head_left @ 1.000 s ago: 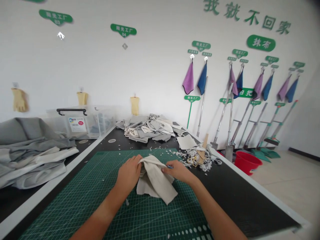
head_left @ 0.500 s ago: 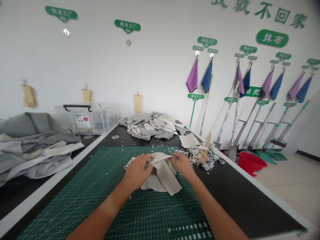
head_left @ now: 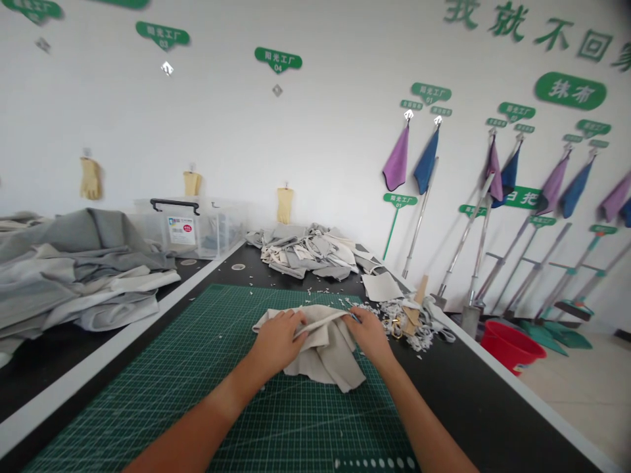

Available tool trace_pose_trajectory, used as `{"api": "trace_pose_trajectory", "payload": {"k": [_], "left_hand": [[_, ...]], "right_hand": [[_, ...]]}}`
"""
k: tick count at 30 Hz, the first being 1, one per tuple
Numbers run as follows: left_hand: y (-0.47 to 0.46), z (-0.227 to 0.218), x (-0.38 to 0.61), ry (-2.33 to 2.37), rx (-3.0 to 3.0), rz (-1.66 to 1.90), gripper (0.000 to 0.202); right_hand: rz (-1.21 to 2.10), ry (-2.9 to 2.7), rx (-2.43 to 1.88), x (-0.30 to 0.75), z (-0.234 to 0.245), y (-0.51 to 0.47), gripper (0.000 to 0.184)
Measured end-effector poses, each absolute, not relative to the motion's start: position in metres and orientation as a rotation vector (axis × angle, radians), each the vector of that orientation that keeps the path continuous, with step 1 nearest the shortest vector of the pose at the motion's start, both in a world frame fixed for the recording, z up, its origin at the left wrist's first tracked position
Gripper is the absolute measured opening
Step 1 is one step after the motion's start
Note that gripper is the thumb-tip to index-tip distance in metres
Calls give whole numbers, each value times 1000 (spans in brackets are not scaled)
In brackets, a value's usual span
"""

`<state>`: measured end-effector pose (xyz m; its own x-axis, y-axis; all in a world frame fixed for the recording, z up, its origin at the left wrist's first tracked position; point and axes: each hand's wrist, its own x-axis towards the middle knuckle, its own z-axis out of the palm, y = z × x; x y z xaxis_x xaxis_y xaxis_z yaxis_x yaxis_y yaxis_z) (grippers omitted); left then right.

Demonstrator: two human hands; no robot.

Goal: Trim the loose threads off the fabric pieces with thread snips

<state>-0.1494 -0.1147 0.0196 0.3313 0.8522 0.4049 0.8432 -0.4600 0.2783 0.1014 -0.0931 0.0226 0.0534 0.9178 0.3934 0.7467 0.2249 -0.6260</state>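
Observation:
A crumpled piece of light grey-beige fabric [head_left: 328, 351] lies on the green cutting mat [head_left: 197, 368], its upper edge raised in a fold. My left hand [head_left: 280, 338] is closed on the left part of this fold, thumb and fingers pinching the cloth. At the fold's right end my right hand [head_left: 369, 334] is closed with its fingertips against the edge. A small blue tool [head_left: 355, 318] pokes out between those fingertips; most of it is hidden, so its kind cannot be told.
Fabric scraps [head_left: 308, 253] are heaped at the table's far end. Trimmings [head_left: 419, 335] lie right of the mat. More cloth [head_left: 89, 263] and a clear plastic box [head_left: 207, 230] sit on the left. A red bucket [head_left: 513, 345] stands on the floor at right.
The whole view has shifted left, so things appear further right. Both hands remain on the fabric's folded edge, and the blue tool shows a bit more at the right fingertips.

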Motion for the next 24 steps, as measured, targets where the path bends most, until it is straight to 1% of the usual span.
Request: {"api": "trace_pose_trajectory", "payload": {"k": [5, 9, 13, 16, 20, 24], "left_hand": [[-106, 18, -157, 1778, 2491, 776, 17], [-107, 25, -161, 1884, 2390, 988, 16], [-110, 34, -165, 1951, 2307, 1216, 17], [-110, 38, -168, 1986, 2265, 1289, 19], [-107, 39, -173, 2042, 2272, 1191, 20], [-101, 35, -182, 2150, 2271, 874, 24]], "right_hand": [[288, -1742, -1562, 103, 22, -91, 37], [364, -1846, -1584, 108, 17, -85, 37], [569, -2037, -1577, 111, 14, -87, 40], [788, -2122, -1534, 112, 16, -94, 37], [936, -2128, -1560, 115, 17, -102, 37], [835, -2102, -1662, 122, 13, -95, 37]]}}
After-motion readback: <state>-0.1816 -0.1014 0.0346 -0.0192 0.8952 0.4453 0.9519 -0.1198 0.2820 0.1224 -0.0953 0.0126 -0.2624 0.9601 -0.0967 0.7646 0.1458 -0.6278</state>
